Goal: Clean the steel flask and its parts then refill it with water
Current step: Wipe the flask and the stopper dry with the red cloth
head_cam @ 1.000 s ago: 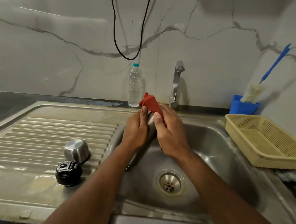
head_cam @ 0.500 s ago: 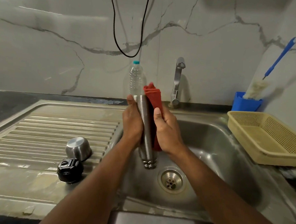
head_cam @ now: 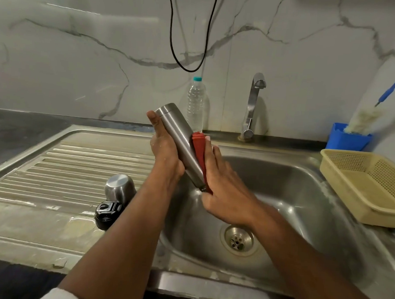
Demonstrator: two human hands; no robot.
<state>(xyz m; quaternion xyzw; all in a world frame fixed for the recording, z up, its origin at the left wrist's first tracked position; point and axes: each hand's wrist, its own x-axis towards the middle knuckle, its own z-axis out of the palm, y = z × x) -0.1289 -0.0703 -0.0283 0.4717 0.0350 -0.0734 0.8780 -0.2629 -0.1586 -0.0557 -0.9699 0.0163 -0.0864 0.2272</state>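
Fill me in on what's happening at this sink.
A person is cleaning a steel flask over the sink. The left hand grips the flask body, which is tilted with its closed base up and its mouth down toward the basin. The right hand presses a red cloth against the flask's side. The steel cup and black stopper sit on the draining board at left. No water shows at the tap.

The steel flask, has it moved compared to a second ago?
Yes. The steel flask has tilted, closed end swinging up and left toward the plastic bottle.
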